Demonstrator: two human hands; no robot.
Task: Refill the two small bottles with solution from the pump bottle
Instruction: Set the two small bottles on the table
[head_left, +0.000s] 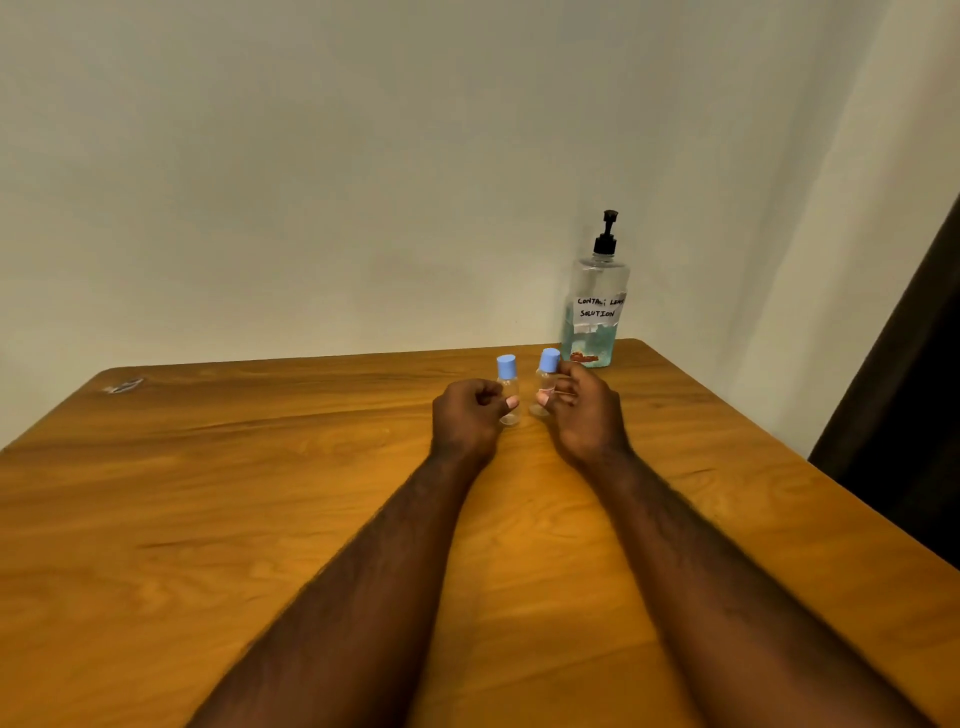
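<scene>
Left hand curls round the capped left bottle, which is upright on the table. Right hand grips the tilted right bottle. The pump bottle stands just behind them.

Small clear blue-capped bottle upright in left hand; second small bottle tilted in right hand; part-full clear pump bottle upright beyond right hand.

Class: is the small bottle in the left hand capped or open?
Capped: a blue cap sits on the small bottle, which the left hand holds upright.
</scene>
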